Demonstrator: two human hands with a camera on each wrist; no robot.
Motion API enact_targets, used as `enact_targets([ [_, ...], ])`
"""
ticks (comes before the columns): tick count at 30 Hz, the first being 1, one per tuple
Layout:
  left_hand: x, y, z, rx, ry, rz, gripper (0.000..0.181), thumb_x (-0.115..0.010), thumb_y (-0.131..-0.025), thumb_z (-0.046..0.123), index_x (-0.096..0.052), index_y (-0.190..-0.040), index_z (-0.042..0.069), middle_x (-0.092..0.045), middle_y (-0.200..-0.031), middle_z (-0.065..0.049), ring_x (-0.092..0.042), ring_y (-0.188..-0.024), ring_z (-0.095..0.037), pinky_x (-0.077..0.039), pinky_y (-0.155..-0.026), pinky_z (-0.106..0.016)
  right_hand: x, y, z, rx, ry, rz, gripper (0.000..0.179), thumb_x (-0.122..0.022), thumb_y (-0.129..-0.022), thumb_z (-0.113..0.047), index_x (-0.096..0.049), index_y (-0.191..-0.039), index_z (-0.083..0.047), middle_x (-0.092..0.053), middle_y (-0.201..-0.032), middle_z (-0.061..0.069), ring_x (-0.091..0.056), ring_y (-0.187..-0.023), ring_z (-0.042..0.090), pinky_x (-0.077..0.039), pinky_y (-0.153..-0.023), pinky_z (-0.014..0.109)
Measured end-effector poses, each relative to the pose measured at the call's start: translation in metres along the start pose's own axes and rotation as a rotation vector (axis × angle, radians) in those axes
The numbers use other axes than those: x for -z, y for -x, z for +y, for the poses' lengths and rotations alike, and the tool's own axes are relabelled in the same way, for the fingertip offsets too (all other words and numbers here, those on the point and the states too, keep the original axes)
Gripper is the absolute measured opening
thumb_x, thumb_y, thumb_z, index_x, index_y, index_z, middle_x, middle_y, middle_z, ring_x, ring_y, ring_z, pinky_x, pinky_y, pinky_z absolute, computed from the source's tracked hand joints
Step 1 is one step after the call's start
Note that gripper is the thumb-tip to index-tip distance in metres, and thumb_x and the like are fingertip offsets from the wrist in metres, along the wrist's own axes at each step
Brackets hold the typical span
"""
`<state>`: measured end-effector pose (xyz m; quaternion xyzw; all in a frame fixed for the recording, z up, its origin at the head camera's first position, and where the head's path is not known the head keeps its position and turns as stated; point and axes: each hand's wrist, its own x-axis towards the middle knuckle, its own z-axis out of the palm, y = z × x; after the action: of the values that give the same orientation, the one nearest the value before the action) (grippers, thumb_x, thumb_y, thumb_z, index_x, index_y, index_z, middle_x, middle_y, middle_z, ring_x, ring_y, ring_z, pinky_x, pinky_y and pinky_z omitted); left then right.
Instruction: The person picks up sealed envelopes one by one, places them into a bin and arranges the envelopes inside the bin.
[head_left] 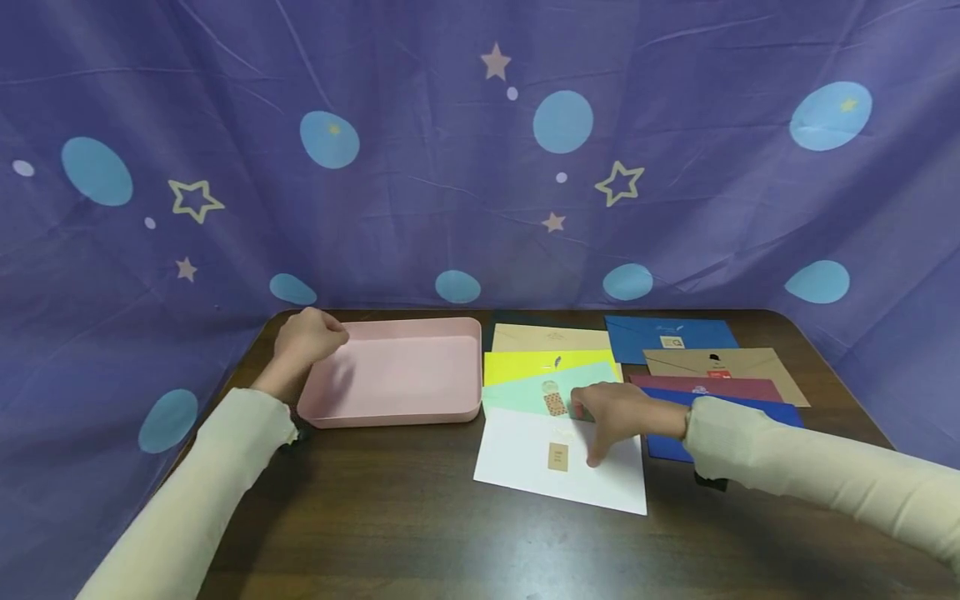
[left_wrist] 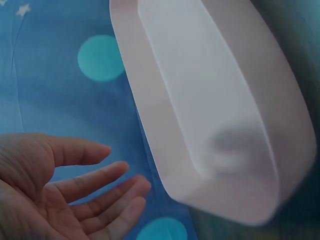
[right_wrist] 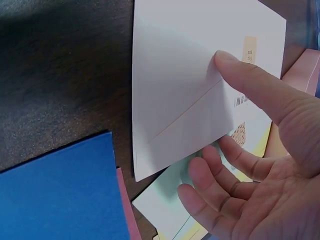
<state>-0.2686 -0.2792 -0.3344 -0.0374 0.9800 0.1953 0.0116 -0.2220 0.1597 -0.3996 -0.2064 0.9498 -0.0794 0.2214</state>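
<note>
White envelope [head_left: 525, 458], one: on the table [head_left: 375, 517], nearest the person; taken as clock centre, 6 towards them.
Right hand [head_left: 618, 412]: between 1 and 2 o'clock, thumb and fingers [right_wrist: 200, 172] spread apart about the envelope's edge; contact, I cannot tell.
Bright blue envelope [head_left: 667, 447]: near 3, partly hidden by the forearm. Hazard: a low sleeve could drag it.
Green envelope [head_left: 521, 396]: 12, overlapped by the white. Hazard: fingers reaching too deep could pinch both, or shove the yellow envelope [head_left: 513, 365] beyond.
Pink tray [head_left: 401, 375]: 10 o'clock.
Left hand [head_left: 306, 337]: also 10, by the tray's left wall, fingers relaxed, gripping nothing. Hazard: a careless nudge could shift the tray.
Purple curtain [head_left: 450, 208]: 12, behind everything.
</note>
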Motion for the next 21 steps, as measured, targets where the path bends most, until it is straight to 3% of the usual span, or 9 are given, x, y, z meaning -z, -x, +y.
enact_targets([
  [2,0.003,0.0,-0.009,0.019,-0.002,0.024,0.032,-0.061,-0.09,0.022,-0.076,-0.108,0.001,-0.074,-0.103,-0.019,-0.066,-0.085,-0.033,-0.055,-0.06,-0.036,0.0,0.0,0.001,0.009,-0.004,0.003,0.058,-0.099,-0.059,-0.034,-0.06,-0.098,-0.016,-0.058,-0.084,-0.001,-0.052,-0.081,0.018,-0.043,-0.067,0.031],
  [6,0.006,-0.001,-0.023,0.049,-0.019,0.042,0.038,-0.062,-0.089,0.023,-0.071,-0.115,-0.005,-0.07,-0.114,-0.026,-0.065,-0.103,-0.046,-0.058,-0.079,-0.052,0.0,-0.001,0.003,0.018,-0.007,0.008,0.057,-0.099,-0.059,-0.035,-0.058,-0.093,-0.016,-0.055,-0.081,-0.001,-0.051,-0.08,0.018,-0.04,-0.065,0.03],
  [8,0.007,-0.003,-0.029,0.055,-0.014,0.035,0.041,-0.064,-0.088,0.021,-0.069,-0.116,-0.008,-0.071,-0.11,-0.027,-0.066,-0.098,-0.044,-0.058,-0.078,-0.05,0.0,0.0,0.004,0.019,-0.01,0.009,0.057,-0.099,-0.059,-0.035,-0.057,-0.092,-0.016,-0.055,-0.081,-0.001,-0.051,-0.08,0.017,-0.04,-0.065,0.03],
  [13,0.008,-0.007,-0.041,0.1,0.084,-0.072,0.045,-0.066,-0.089,0.014,-0.061,-0.122,-0.016,-0.073,-0.093,-0.025,-0.07,-0.069,-0.023,-0.063,-0.061,-0.035,0.0,0.001,0.002,0.016,-0.019,0.01,0.058,-0.099,-0.059,-0.035,-0.057,-0.094,-0.016,-0.055,-0.083,-0.001,-0.052,-0.08,0.017,-0.042,-0.067,0.03],
  [17,0.006,-0.013,-0.048,0.132,0.195,-0.182,0.048,-0.064,-0.09,0.005,-0.052,-0.128,-0.023,-0.071,-0.1,-0.032,-0.073,-0.071,-0.022,-0.067,-0.066,-0.037,-0.001,0.001,0.003,0.012,-0.017,0.005,0.059,-0.098,-0.06,-0.036,-0.057,-0.097,-0.016,-0.056,-0.083,-0.001,-0.052,-0.08,0.018,-0.043,-0.067,0.03],
  [21,0.001,-0.02,-0.055,0.169,0.246,-0.239,0.047,-0.064,-0.089,-0.002,-0.051,-0.129,-0.023,-0.071,-0.098,-0.03,-0.071,-0.07,-0.02,-0.068,-0.067,-0.036,0.0,0.001,0.006,0.018,-0.037,-0.007,0.061,-0.098,-0.06,-0.036,-0.057,-0.099,-0.016,-0.058,-0.085,-0.002,-0.053,-0.081,0.018,-0.044,-0.068,0.031],
])
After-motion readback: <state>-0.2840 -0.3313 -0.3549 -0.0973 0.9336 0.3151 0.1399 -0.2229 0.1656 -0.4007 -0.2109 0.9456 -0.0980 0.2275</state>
